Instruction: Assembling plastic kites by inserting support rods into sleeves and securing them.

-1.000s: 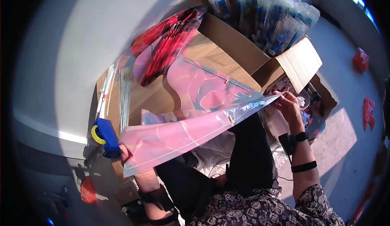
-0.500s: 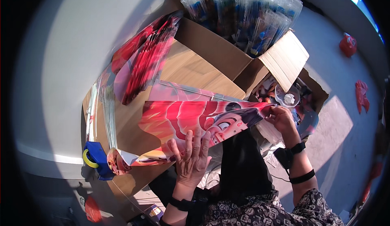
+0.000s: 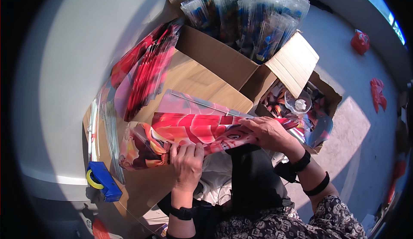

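Observation:
A shiny red printed sheet (image 3: 185, 125) with a cartoon face lies folded lengthwise across the table's near side. My left hand (image 3: 187, 163) is closed on its near edge, fingers curled over the fold. Farther right, my right hand (image 3: 271, 132) grips the folded layers near the face, thumb hidden. The sheet's left end (image 3: 140, 146) bulges up loosely in orange and dark colours. Beneath and beyond it lies a pinkish see-through sheet (image 3: 180, 103) with a thin rod (image 3: 198, 102) along it.
A stack of red printed sheets (image 3: 146, 75) lies at the table's far left, near bundled thin rods (image 3: 111, 127). A blue tape dispenser (image 3: 105, 182) sits on the left edge. Beyond stands a carton (image 3: 219, 54) by clear-wrapped packs (image 3: 258, 19); another carton (image 3: 333, 99) holds printed pieces.
The sheet has gone from spread out to folded narrower. My left hand has moved from lying flat to gripping the edge; my right hand has slid left from the sheet's right tip.

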The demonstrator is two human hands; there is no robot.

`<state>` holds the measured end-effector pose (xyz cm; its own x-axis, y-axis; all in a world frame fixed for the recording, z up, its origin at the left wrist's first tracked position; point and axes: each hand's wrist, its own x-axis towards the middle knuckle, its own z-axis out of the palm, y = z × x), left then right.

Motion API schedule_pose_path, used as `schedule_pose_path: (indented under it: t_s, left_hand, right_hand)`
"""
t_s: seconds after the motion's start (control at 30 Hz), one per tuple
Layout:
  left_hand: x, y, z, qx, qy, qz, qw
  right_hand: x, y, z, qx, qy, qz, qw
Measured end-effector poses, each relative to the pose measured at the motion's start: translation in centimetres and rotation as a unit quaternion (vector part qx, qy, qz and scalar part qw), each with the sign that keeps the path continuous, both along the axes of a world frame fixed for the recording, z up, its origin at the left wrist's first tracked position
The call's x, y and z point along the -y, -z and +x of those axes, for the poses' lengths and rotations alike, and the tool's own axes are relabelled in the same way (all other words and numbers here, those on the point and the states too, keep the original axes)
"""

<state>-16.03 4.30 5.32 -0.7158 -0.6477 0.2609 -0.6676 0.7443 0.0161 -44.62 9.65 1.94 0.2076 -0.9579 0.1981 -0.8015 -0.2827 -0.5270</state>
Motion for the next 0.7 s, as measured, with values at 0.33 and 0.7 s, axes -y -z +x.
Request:
schedule_pose_path:
  t_s: [0.33,0.7]
  left_hand:
    - [2.0,-1.5,-3.9,-0.034,-0.018,-0.131,0.991]
    - [3.3,6.4,-4.4,-0.006,0.011,-0.018,1.0]
  right_hand:
    - [1.9,-1.6,-1.7,0.046,0.036,0.018,0.998]
    - [10.8,0.6,-17.8,0.488,0.338,-0.042,0.803]
